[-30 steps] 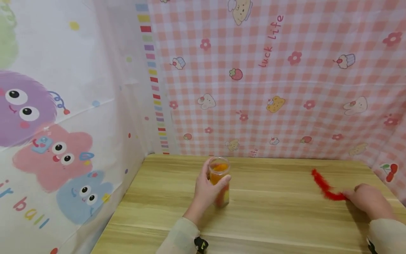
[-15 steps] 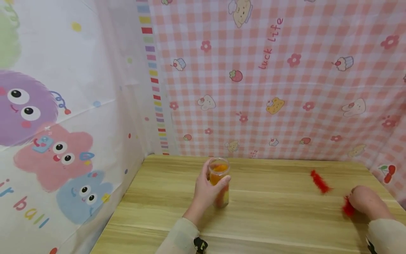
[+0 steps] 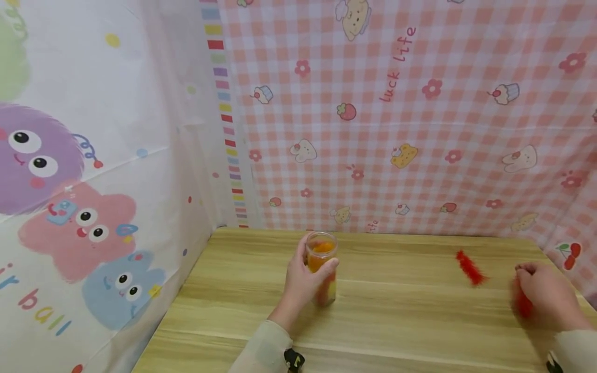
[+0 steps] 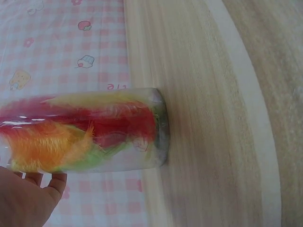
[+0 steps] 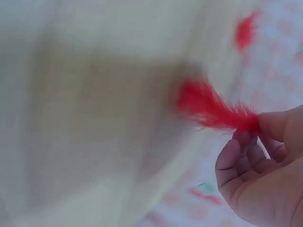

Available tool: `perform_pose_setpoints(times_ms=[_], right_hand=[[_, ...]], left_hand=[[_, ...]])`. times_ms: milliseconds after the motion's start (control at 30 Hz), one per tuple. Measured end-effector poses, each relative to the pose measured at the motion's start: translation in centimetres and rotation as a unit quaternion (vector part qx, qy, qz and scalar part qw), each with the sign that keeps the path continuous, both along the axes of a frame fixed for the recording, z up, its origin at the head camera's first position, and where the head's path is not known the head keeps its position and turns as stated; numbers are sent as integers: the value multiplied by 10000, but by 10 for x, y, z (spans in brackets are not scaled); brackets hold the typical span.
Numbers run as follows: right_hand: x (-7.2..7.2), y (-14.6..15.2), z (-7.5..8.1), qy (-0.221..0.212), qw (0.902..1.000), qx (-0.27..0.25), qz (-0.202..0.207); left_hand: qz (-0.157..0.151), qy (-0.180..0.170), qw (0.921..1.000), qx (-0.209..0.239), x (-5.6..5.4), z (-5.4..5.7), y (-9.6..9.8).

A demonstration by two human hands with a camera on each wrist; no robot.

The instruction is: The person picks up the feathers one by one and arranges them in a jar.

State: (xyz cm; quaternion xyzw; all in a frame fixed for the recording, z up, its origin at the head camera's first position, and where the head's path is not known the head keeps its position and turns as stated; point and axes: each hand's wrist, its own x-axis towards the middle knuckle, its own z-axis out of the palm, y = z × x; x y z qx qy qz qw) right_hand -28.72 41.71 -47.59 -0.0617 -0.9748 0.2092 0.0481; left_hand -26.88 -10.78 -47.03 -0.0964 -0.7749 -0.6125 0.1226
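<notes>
My left hand point(image 3: 305, 277) grips a clear plastic jar point(image 3: 326, 290) that stands upright on the wooden table. Orange, red, yellow and green feathers point(image 4: 52, 142) fill the jar, whose mouth has no lid. On the right, my right hand point(image 3: 548, 292) pinches a fluffy red feather point(image 5: 210, 106) by one end between thumb and fingers; the other end hangs down, blurred in the head view. A second red feather point(image 3: 471, 268) lies on the table, further back and to the left of that hand.
The wooden table point(image 3: 396, 321) ends at a pink checked cloth point(image 3: 373, 176) hung behind it. Another cloth point(image 3: 140, 207), white with cartoon figures, hangs along the left side.
My right hand has picked up one red feather, parting it from the other, and drawn it slightly right. The second feather stays on the table. My left hand and the jar have not moved.
</notes>
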Motion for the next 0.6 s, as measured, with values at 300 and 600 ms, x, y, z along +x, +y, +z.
perform_pose_setpoints(times_ms=[300, 600], right_hand=[[6, -97, 56, 1678, 9806, -505, 883], [28, -227, 106, 2901, 9239, -1782, 1745]], left_hand=[[35, -107, 9999, 64, 0, -1, -3], [-7, -38, 10000, 58, 0, -2, -1]])
